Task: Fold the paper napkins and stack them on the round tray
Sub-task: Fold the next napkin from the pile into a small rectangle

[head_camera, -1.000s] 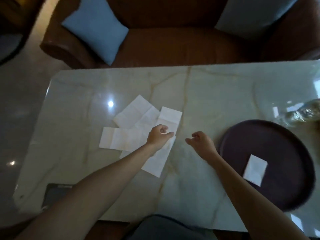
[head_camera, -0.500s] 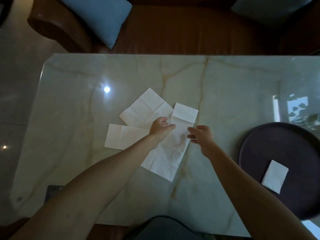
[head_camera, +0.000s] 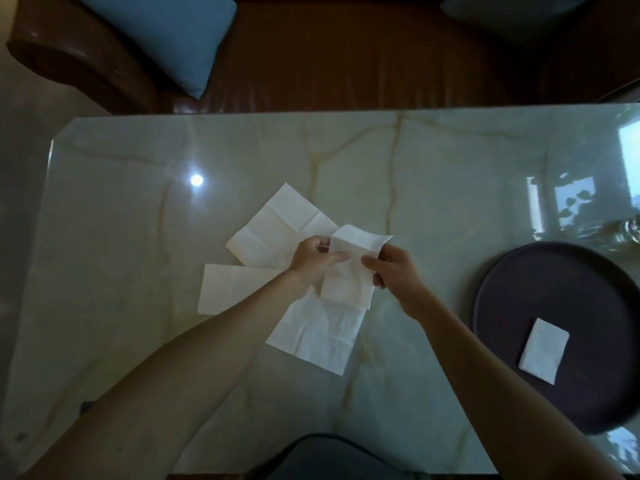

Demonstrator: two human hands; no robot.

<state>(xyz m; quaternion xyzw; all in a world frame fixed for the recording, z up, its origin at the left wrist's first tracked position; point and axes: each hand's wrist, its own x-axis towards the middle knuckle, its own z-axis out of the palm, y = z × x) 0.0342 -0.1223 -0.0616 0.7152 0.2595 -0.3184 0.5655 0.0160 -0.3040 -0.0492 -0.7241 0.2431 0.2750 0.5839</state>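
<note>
White napkin (head_camera: 349,268) pinched between left hand (head_camera: 313,263) and right hand (head_camera: 393,270) grips, lifted above table (head_camera: 450,188).

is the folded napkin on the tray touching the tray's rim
Apart. The head view shows the folded napkin lying inside the round tray, dark tray surface visible all around it.

Thin white paper napkin (head_camera: 349,271) pinched between my left hand (head_camera: 313,261) and right hand (head_camera: 391,268): soft, matt, limp, creased. Under my hands, three more flat white paper napkins (head_camera: 277,226), same matt tissue, fold lines showing as a grid. Pale green marble-look tabletop (head_camera: 450,188): polished, glossy, mirror-like, tan veins. Right of my right hand, dark round tray (head_camera: 519,289), smooth, dull satin, material unclear; small folded white paper napkin (head_camera: 543,355) on it. Beyond my hands, brown leather-look sofa (head_camera: 346,64), slight sheen; blue cloth cushion (head_camera: 166,32), matt.
</note>
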